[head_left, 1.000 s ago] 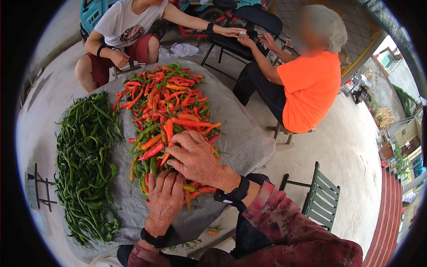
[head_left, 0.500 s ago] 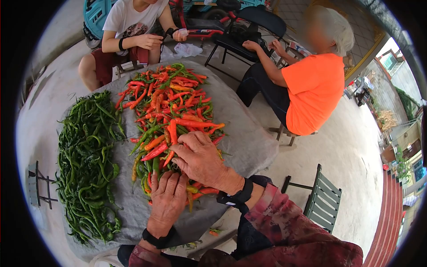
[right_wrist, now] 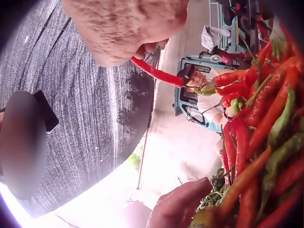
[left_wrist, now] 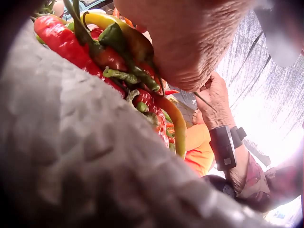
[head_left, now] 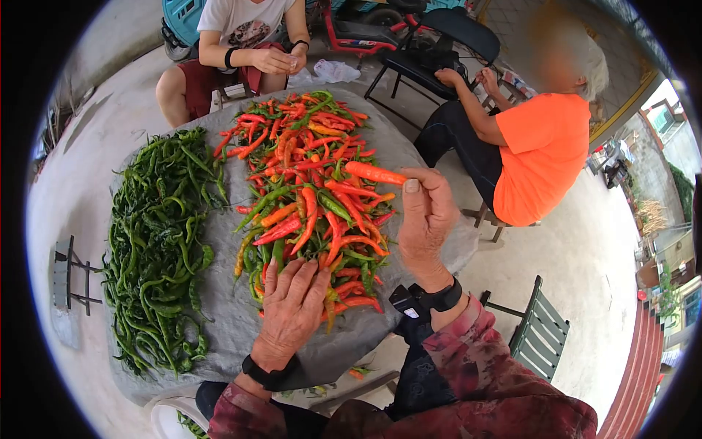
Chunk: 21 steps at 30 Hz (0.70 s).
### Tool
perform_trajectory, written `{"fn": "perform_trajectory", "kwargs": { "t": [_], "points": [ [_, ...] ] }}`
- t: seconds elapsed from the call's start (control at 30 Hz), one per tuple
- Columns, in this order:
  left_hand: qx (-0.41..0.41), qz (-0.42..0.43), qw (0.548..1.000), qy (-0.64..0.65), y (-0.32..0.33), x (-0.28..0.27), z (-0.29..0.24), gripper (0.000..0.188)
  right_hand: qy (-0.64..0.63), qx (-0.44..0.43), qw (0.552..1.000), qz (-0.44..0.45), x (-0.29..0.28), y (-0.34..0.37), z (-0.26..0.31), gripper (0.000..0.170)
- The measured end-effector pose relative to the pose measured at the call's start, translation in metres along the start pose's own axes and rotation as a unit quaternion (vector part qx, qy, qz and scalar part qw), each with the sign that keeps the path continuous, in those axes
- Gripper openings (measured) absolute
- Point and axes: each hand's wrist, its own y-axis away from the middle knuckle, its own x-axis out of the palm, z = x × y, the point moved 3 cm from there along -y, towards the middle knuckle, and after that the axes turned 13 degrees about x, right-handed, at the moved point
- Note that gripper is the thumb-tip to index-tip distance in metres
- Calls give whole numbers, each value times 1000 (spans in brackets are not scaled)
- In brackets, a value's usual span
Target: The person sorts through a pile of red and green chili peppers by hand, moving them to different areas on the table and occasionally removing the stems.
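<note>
My right hand pinches a long orange-red chili pepper between thumb and fingers, over the right side of the red pepper pile. In the right wrist view the held chili sticks out from under the hand. My left hand rests on the near end of that pile, its fingers extended over red, yellow and green peppers. Left of the pile lies a heap of green peppers. Both heaps lie on a grey cloth.
Across the cloth sits a person in a white shirt, hands together. Another in an orange shirt sits at the right, by a black folding chair. A green slatted chair stands right; a white bucket is at lower left.
My right hand has lifted off the pile and moved right with a chili in its fingers. The left hand stays on the peppers. The person in white has drawn back the outstretched arm.
</note>
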Motion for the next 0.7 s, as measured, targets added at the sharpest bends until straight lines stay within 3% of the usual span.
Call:
{"fn": "perform_trajectory", "kwargs": {
  "t": [0.1, 0.17, 0.33, 0.4, 0.43, 0.47, 0.57, 0.63, 0.7],
  "points": [
    [10, -18, 1000, 0, -3, -2, 4, 43, -25, -34, 999, 3, -4, -1, 2, 14],
    [-11, -44, 996, 76, -4, -3, 12, 43, -33, 65, 994, 86, 5, -1, -7, 14],
    [-106, -78, 976, 174, -3, 0, 27, 43, -171, 131, 969, 120, 13, 1, -16, 16],
    [-197, -158, 941, 227, -3, 2, 32, 40, -214, 146, 956, 138, 13, 3, -18, 16],
    [-248, -154, 909, 297, -1, 3, 31, 44, -195, 163, 948, 192, 18, 6, -18, 17],
    [-242, -142, 914, 293, -5, 4, 29, 44, -178, 179, 936, 246, 22, 10, -17, 17],
    [-275, -179, 860, 391, -5, 1, 31, 65, -168, 188, 915, 315, 26, 17, -11, 15],
    [-271, -186, 856, 399, -3, 6, 33, 64, -158, 197, 892, 374, 26, 19, -6, 15],
    [-292, -166, 843, 421, 3, 10, 40, 52, -179, 195, 892, 366, 25, 20, -7, 14]
  ]
}}
